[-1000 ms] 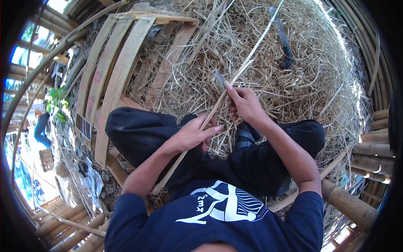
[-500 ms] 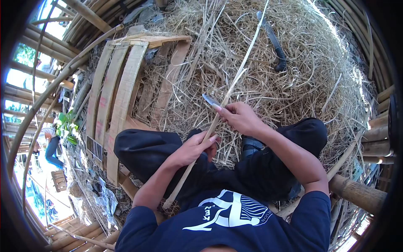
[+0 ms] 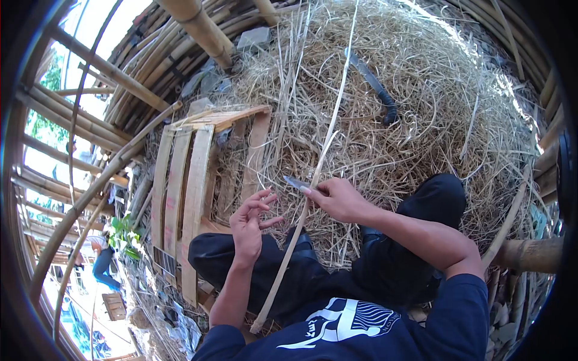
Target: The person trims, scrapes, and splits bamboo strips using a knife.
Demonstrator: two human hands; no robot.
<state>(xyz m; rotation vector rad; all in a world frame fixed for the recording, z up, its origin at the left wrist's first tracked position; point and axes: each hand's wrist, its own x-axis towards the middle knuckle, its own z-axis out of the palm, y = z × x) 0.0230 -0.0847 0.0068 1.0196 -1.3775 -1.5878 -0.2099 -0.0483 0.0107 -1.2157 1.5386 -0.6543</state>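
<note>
A long, pale bamboo strip [image 3: 292,243] runs from the top of the view down across my lap to my shirt. My right hand [image 3: 342,200] is closed on a small knife [image 3: 295,182], its blade pointing left and lying against or just over the strip. The thumb also rests by the strip; the knife's handle is hidden inside the fist. To the left of the strip, my left hand [image 3: 248,227] is raised above my knee with its fingers apart, and it holds nothing that I can see.
A large heap of bamboo shavings [image 3: 421,138] spreads before my crossed legs. On it lies a long curved blade [image 3: 373,81] with a black handle. A slatted wooden crate [image 3: 195,198] stands at the left. Bamboo poles [image 3: 198,30] surround the place; a person [image 3: 102,259] is far left.
My left hand has let go of the bamboo strip and moved up and left, its fingers spreading. My right hand still holds the knife at the strip. The whole view has shifted slightly.
</note>
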